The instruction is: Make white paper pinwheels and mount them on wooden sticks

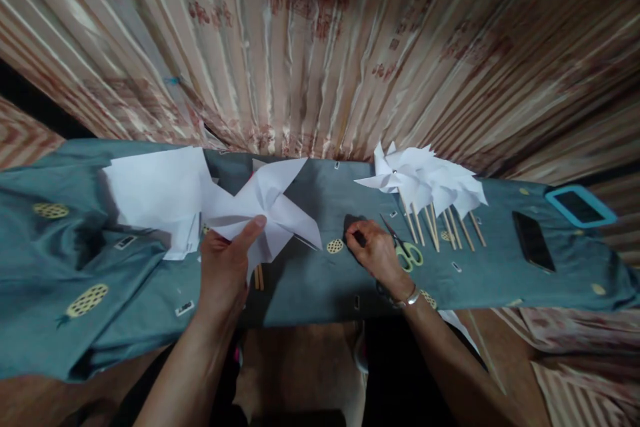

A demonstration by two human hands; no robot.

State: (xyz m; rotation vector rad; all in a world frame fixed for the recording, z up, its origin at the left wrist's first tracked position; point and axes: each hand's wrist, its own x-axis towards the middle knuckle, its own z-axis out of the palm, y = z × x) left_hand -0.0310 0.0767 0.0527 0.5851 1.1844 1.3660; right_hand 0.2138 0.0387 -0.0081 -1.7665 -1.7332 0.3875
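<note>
L hand [227, 260] clamped on paper pinwheel [273, 203], thumb nr ctr, over bench [310, 297], just R of paper stack [155, 187]. R hand [375, 250] curled beside scissors [403, 245]; can't tell if gripping anything. Stick-mounted pinwheels [433, 180] behind scissors.

Dim, muted scene. Pale streaks light the curtain [300, 47] behind the worktop [320, 290]; on it, a dark shadow lies under the right hand [375, 250]. Below the worktop, murk. Wide-angle distortion stretches the edges.
</note>
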